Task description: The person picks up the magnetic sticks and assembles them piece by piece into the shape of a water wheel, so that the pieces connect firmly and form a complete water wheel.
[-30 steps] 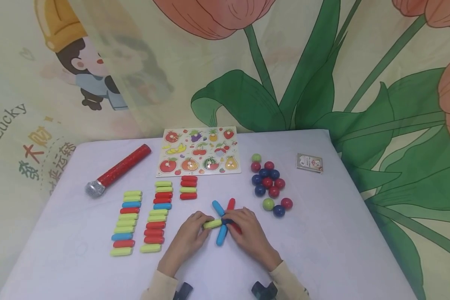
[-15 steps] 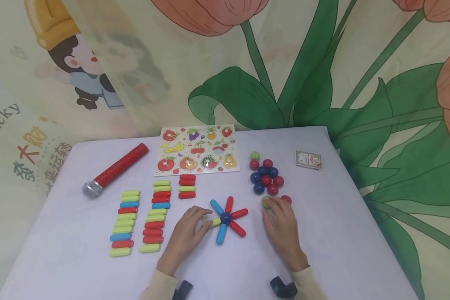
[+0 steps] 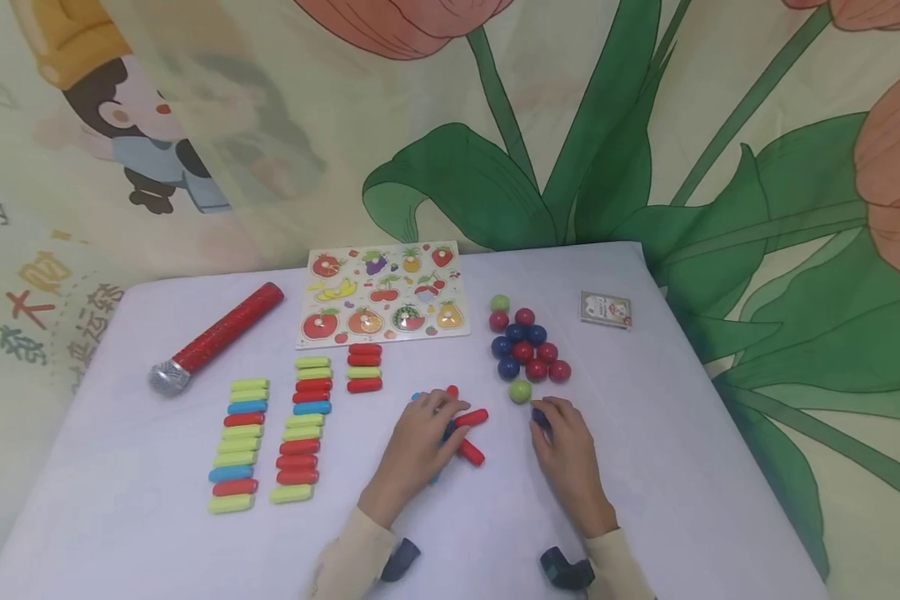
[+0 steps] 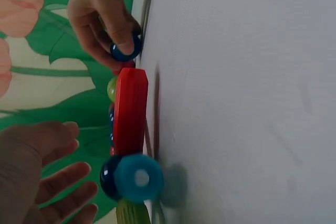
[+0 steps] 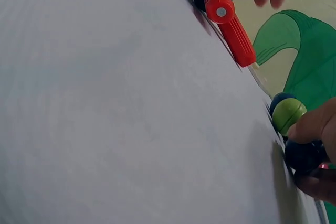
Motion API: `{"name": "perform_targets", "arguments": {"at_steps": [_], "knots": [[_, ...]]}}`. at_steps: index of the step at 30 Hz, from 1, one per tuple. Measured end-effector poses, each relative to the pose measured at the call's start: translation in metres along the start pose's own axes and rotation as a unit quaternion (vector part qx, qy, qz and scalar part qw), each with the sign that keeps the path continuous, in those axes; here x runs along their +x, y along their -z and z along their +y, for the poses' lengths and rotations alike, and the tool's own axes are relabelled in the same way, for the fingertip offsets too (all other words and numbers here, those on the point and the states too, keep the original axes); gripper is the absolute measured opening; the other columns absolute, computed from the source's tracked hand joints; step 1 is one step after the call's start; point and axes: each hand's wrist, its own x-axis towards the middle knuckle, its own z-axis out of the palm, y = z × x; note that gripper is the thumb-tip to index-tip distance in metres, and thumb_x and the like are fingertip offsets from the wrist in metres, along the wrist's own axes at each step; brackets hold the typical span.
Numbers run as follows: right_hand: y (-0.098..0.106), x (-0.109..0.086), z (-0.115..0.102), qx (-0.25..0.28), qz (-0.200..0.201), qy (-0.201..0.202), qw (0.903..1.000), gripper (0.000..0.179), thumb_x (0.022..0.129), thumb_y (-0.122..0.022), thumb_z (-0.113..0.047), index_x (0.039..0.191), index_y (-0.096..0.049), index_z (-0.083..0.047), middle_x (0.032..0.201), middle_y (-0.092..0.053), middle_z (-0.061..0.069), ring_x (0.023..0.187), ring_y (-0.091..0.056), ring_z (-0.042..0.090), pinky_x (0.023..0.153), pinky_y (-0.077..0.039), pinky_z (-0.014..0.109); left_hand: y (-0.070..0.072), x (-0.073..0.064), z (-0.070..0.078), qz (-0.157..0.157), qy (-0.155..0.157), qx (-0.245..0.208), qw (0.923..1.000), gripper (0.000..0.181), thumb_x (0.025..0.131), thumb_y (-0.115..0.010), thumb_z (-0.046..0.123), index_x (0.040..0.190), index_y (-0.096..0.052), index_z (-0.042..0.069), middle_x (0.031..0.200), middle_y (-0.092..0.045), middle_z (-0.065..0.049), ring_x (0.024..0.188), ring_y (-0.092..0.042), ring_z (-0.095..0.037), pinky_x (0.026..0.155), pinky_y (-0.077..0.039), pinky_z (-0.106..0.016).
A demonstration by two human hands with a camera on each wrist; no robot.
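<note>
On the white table lies a star of short sticks round a dark blue ball; red sticks, a light-blue stick and a yellow-green stick show in it. My left hand hovers over this star and hides part of it in the head view. Its fingers look loosely bent and hold nothing in the left wrist view. To the right, my right hand pinches another dark blue ball between thumb and fingers, low at the table. A green ball lies just beyond that hand.
Several red, blue and green balls cluster behind my right hand. Rows of coloured sticks lie at the left. A fruit puzzle board, a red microphone and a small flat box lie farther back.
My right hand left the star, moved right to the loose balls and took a dark blue one. My left hand let go of the yellow-green stick and shifted right over the star.
</note>
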Motion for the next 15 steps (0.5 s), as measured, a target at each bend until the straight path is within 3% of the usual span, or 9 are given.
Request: {"name": "perform_targets", "arguments": {"at_steps": [4,8,12,15], "knots": [[0.0,-0.001,0.001,0.065,-0.001,-0.03,0.9975,0.03,0.081,-0.073,-0.002,0.11,-0.066,-0.003,0.112,-0.061,0.01,0.108,-0.061,0.026,0.093,-0.051,0.039,-0.008,0.012,0.005,-0.034,-0.009,0.055,0.9979,0.037,0.083,-0.075,0.025,0.117,-0.066,0.012,0.107,-0.066,-0.003,0.094,-0.055,-0.017,0.08,-0.049,-0.031],[0.0,-0.002,-0.004,0.155,-0.008,-0.041,0.987,0.032,0.08,-0.074,0.001,0.11,-0.066,-0.005,0.111,-0.064,0.008,0.106,-0.064,0.022,0.089,-0.053,0.033,-0.016,0.02,0.006,-0.072,-0.012,0.111,0.9912,0.037,0.081,-0.077,0.028,0.113,-0.068,0.012,0.1,-0.07,-0.002,0.089,-0.055,-0.017,0.075,-0.046,-0.028],[-0.005,-0.004,-0.011,0.241,-0.033,-0.05,0.9686,0.033,0.08,-0.074,0.002,0.111,-0.066,-0.004,0.112,-0.066,0.011,0.102,-0.066,0.024,0.082,-0.055,0.027,-0.02,0.022,0.004,-0.079,-0.015,0.142,0.9866,0.031,0.079,-0.079,0.026,0.107,-0.071,0.013,0.095,-0.071,-0.001,0.086,-0.055,-0.017,0.071,-0.043,-0.027],[-0.01,-0.005,-0.015,0.294,-0.055,-0.073,0.9516,0.033,0.081,-0.072,0.002,0.113,-0.066,-0.004,0.115,-0.065,0.015,0.102,-0.067,0.028,0.082,-0.055,0.026,-0.02,0.022,0.0,-0.085,-0.017,0.133,0.9874,0.03,0.079,-0.079,0.024,0.106,-0.072,0.013,0.096,-0.071,-0.001,0.087,-0.056,-0.017,0.075,-0.045,-0.028]]}}
